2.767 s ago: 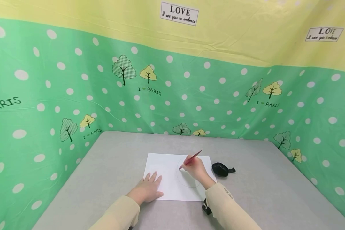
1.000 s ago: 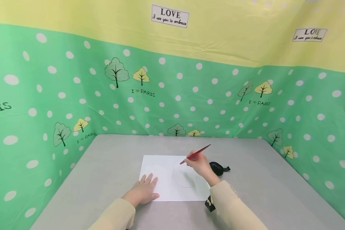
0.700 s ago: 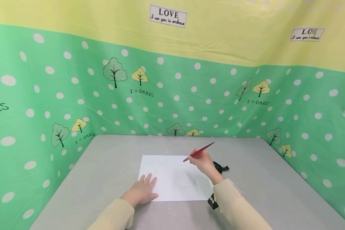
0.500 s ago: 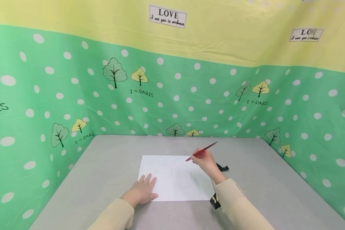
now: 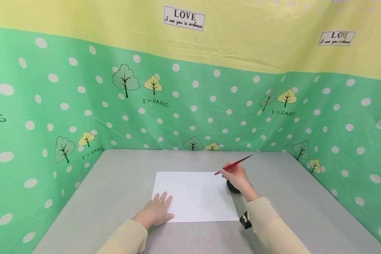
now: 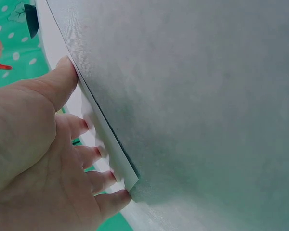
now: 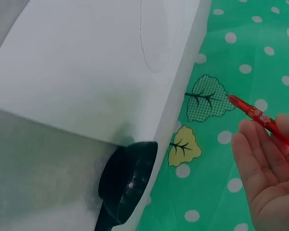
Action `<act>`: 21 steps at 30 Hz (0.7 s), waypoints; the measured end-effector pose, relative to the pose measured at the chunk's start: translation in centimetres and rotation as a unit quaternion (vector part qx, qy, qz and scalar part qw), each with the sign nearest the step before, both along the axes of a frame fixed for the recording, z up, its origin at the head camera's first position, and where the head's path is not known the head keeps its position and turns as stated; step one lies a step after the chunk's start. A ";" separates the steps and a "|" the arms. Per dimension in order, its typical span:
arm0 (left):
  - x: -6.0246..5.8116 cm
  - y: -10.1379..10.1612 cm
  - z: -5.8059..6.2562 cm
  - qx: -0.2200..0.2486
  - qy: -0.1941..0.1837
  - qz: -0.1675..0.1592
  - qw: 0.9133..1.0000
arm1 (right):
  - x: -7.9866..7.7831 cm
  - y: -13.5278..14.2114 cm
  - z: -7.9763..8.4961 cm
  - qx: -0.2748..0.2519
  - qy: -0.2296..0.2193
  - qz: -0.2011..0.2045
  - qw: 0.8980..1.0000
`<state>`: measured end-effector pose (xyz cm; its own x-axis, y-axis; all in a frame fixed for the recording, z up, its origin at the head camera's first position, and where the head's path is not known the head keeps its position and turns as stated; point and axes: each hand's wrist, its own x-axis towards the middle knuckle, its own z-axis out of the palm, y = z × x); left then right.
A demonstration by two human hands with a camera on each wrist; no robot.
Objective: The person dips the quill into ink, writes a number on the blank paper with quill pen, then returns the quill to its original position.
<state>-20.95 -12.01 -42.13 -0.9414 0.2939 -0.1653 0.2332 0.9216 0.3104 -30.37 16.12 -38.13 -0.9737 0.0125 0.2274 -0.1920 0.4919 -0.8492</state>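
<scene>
A sheet of white paper (image 5: 177, 183) lies on the grey table, with a thin looping outline (image 5: 215, 194) drawn on its right half. My left hand (image 5: 157, 210) rests flat on the sheet's near left corner, fingers spread. In the left wrist view, the thumb and fingertips (image 6: 79, 126) lie along the paper's edge. My right hand (image 5: 236, 175) pinches a red pen (image 5: 238, 162) by its lower part. The pen's tip overlaps the sheet's far right corner in the head view. The right wrist view shows the pen (image 7: 260, 118) raised off the paper.
A black rounded object (image 7: 127, 180) with a short strap sits at the sheet's right edge, partly behind my right hand in the head view. A small black piece (image 5: 245, 220) shows beside my right sleeve. A green and yellow patterned cloth (image 5: 165, 123) surrounds the table.
My right hand has lifted the pen from the outline and moved right, toward the sheet's far right corner. My left hand stays on the paper. The head view has turned slightly right.
</scene>
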 end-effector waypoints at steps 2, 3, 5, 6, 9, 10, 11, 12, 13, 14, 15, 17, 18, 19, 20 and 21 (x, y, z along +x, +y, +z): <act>0.0 0.0 0.1 0.000 -0.001 0.000 1.000 | -0.1 0.5 0.1 -0.006 0.007 -0.004 1.000; 0.0 0.0 0.1 -0.001 -0.001 0.001 1.000 | -0.1 0.8 0.1 -0.008 0.010 -0.006 1.000; 0.0 0.0 0.1 -0.001 -0.004 0.001 1.000 | -0.2 1.2 0.1 -0.015 0.011 -0.011 1.000; 0.0 0.0 0.2 -0.001 -0.005 0.002 1.000 | -0.2 1.4 0.1 -0.018 0.012 -0.011 1.000; 0.0 -0.1 0.2 0.001 -0.008 0.000 1.000 | -0.2 2.0 0.1 -0.022 0.010 -0.017 1.000; 0.0 -0.1 0.2 0.002 -0.008 -0.001 1.000 | -0.2 2.2 0.1 -0.026 0.008 -0.018 0.999; 0.0 -0.1 0.2 0.003 -0.008 -0.002 1.000 | -0.2 2.4 0.1 -0.029 0.009 -0.019 0.999; 0.0 -0.1 0.1 0.004 -0.007 -0.002 1.000 | -0.2 2.6 0.1 -0.029 0.010 -0.021 0.999; 0.0 -0.2 0.1 0.005 -0.007 -0.003 1.000 | -0.2 2.8 0.1 -0.030 0.010 -0.024 0.999; 0.0 -0.2 0.0 0.005 -0.005 -0.004 1.000 | -0.1 3.1 0.1 -0.031 0.011 -0.026 0.999; -0.1 -0.2 0.0 0.005 -0.005 -0.004 1.000 | -0.1 3.3 0.2 -0.031 0.012 -0.027 0.999; -0.1 -0.2 -0.1 0.005 -0.005 -0.004 1.000 | 0.0 3.8 0.3 -0.031 0.014 -0.031 0.999; -0.2 -0.2 -0.2 0.005 -0.004 -0.005 1.000 | 0.1 4.1 0.4 -0.031 0.013 -0.032 0.999; -0.2 -0.2 -0.2 0.004 -0.003 -0.006 1.000 | 0.1 4.4 0.4 -0.031 0.012 -0.035 0.999; -0.2 -0.1 -0.2 0.004 -0.003 -0.007 1.000 | 0.2 4.6 0.5 -0.030 0.012 -0.036 0.999; -0.2 -0.1 -0.2 0.003 -0.003 -0.007 1.000 | 0.3 4.9 0.5 -0.030 0.010 -0.038 0.999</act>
<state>-21.19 -12.15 -42.37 -0.9359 0.3090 -0.1693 0.2449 0.9159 0.3179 -30.07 21.01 -37.60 -0.9646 0.1013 0.2433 -0.1730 0.4533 -0.8744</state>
